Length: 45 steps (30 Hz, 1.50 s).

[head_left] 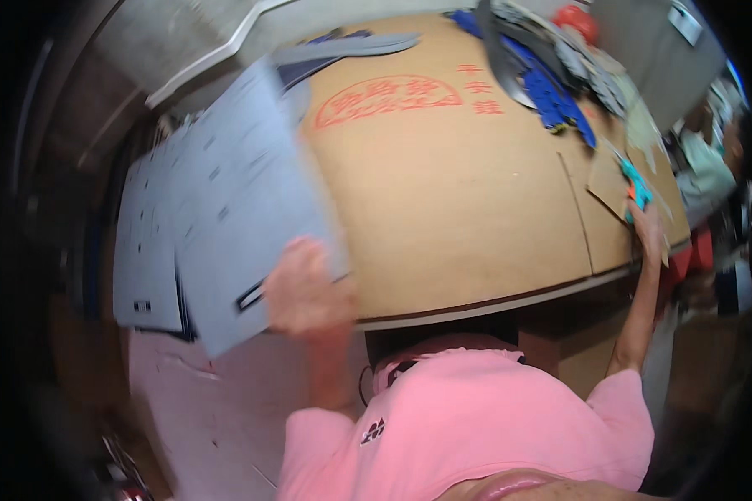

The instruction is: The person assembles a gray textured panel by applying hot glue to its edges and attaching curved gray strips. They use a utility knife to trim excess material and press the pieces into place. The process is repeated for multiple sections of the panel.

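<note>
My left hand (305, 288), smeared by motion, grips the lower right edge of a large grey-blue sheet (251, 184) with small dark dashes across it. The sheet is tilted, and its left side overlaps a stack of similar grey sheets (146, 250). At the table's right side my right hand (646, 225) is closed on the handle end of scissors (637, 185) with teal and orange handles. Beneath the scissors lies a loose piece of brown cardboard (608, 185).
Brown cardboard with red print covers the table (451, 217). Grey curved cut pieces (351, 48) lie at the far left edge. Blue strips (551, 96) and grey scraps (560, 50) are heaped at the far right, near a red bundle (576, 23). Another person (710, 163) is beyond the right edge.
</note>
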Tool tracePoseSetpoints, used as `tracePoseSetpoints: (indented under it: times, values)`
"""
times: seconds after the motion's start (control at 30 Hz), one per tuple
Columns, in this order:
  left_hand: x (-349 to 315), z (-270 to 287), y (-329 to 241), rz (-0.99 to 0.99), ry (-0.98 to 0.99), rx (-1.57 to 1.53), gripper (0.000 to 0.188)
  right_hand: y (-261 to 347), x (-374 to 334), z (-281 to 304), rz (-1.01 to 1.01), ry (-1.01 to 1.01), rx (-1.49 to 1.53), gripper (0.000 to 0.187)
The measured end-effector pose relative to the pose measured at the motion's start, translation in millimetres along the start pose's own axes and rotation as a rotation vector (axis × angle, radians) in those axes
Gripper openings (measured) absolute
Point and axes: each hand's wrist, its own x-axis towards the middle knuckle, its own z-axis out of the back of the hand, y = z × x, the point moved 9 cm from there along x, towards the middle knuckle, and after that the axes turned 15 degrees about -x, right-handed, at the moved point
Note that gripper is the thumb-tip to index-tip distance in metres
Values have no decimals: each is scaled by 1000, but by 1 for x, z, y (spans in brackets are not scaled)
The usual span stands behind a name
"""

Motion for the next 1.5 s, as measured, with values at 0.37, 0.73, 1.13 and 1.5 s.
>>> tracePoseSetpoints:
  times: [0.37, 0.73, 1.13, 1.5]
  values:
    - [-67, -144, -117, 76, 961, -900, 69, 33, -48, -23, 41, 642, 1533, 25]
    - [-101, -117, 23, 350, 954, -176, 64, 149, -116, 41, 296, 442, 1513, 38]
    - [-92, -133, -59, 239, 945, -395, 55, 235, -193, 57, 561, 539, 1095, 40]
    - [-103, -112, -25, 366, 678, -631, 35, 242, -273, 45, 566, 643, 710, 42]
